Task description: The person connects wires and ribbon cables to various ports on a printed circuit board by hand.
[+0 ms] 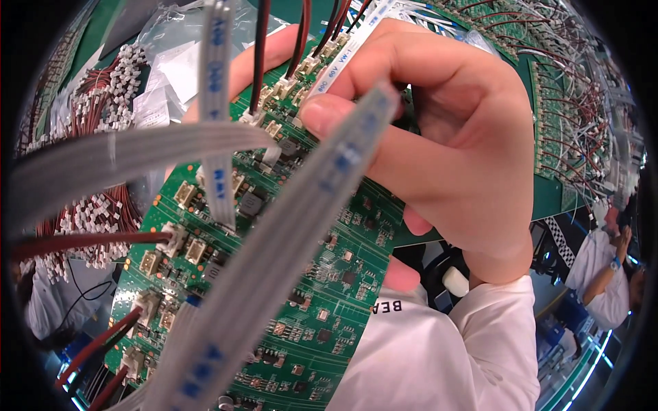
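Observation:
A green circuit board point(329, 274) with many small parts and rows of cream sockets is tilted up close. My left hand point(257, 68) holds it from behind, mostly hidden; a finger shows past its far left edge. Closed in a pinch, my right hand point(439, 130) grips a white flat ribbon cable point(339, 68) between thumb and forefinger. That cable's lower end is at the row of sockets near the thumb tip; whether it is seated cannot be seen. Other grey ribbon cables point(274, 274) and red-and-black wires point(259, 61) rise from the board, some blurred in front.
Bundles of dark red wires with white plugs point(103, 212) lie at the left, beside clear plastic bags point(171, 55). More wired green boards point(562, 123) cover the right side of the green table. Another person's arm point(603, 281) shows at the far right.

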Demonstrator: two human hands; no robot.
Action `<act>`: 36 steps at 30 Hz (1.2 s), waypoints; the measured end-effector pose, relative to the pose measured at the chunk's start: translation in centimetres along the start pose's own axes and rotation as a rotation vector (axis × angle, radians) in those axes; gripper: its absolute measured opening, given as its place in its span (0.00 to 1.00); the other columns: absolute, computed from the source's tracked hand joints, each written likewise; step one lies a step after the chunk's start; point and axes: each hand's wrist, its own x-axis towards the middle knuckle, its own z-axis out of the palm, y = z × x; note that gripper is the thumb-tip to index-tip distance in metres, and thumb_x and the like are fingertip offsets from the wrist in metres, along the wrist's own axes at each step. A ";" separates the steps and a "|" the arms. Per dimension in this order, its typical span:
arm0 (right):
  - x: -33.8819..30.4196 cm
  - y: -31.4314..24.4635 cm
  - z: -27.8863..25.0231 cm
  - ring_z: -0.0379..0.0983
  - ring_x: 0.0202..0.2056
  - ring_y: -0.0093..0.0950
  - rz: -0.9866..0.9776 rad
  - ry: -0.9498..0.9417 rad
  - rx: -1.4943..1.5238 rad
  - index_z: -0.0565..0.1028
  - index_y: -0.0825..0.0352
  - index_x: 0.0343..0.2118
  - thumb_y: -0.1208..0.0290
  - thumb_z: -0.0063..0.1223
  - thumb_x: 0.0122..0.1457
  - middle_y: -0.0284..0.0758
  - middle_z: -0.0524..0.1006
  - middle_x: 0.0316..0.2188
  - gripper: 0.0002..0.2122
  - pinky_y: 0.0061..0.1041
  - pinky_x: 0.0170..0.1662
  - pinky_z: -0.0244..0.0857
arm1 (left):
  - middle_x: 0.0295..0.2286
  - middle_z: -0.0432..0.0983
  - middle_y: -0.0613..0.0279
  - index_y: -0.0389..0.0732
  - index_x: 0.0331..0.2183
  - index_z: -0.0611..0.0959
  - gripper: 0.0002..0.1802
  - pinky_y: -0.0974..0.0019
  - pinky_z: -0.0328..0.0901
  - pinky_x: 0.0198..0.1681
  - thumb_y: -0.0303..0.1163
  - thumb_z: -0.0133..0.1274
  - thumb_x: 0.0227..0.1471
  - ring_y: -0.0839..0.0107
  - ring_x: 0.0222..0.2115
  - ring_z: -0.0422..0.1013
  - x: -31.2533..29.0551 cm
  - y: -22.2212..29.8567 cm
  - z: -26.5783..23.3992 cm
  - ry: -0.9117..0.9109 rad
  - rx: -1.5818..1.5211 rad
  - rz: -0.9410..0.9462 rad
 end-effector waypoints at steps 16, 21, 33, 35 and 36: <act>0.5 1.3 0.1 0.57 0.23 0.14 -0.172 -0.047 -0.121 0.73 0.73 0.21 0.86 0.57 0.42 0.25 0.66 0.20 0.04 0.12 0.27 0.51 | 0.44 0.66 0.42 0.39 0.54 0.61 0.29 0.44 0.72 0.32 0.31 0.50 0.51 0.43 0.39 0.70 0.4 -0.9 0.6 0.179 -0.092 0.094; 0.5 1.1 -0.2 0.57 0.23 0.14 -0.157 -0.083 -0.273 0.72 0.73 0.21 0.86 0.56 0.43 0.26 0.66 0.21 0.04 0.12 0.27 0.50 | 0.44 0.66 0.41 0.39 0.54 0.61 0.29 0.44 0.72 0.31 0.31 0.50 0.51 0.42 0.38 0.70 0.4 -1.0 1.1 0.233 -0.112 0.125; 0.5 0.6 0.2 0.62 0.22 0.13 0.218 -0.040 0.101 0.75 0.74 0.25 0.85 0.57 0.47 0.26 0.69 0.21 0.03 0.11 0.25 0.54 | 0.44 0.66 0.39 0.40 0.54 0.60 0.31 0.42 0.72 0.29 0.31 0.51 0.50 0.41 0.37 0.71 0.0 -1.4 1.7 0.392 -0.169 0.216; 0.7 0.9 -0.1 0.62 0.22 0.12 0.248 -0.024 0.096 0.75 0.74 0.26 0.84 0.57 0.48 0.26 0.69 0.21 0.02 0.11 0.25 0.54 | 0.44 0.66 0.39 0.40 0.54 0.60 0.31 0.42 0.73 0.29 0.31 0.51 0.50 0.41 0.36 0.71 0.6 -1.5 1.3 0.404 -0.187 0.215; 0.6 0.5 -0.2 0.62 0.22 0.12 0.256 -0.011 0.096 0.75 0.74 0.26 0.83 0.57 0.48 0.26 0.70 0.21 0.03 0.11 0.25 0.55 | 0.44 0.67 0.39 0.40 0.55 0.60 0.31 0.42 0.73 0.29 0.31 0.51 0.50 0.41 0.36 0.71 0.3 -1.4 1.6 0.410 -0.187 0.227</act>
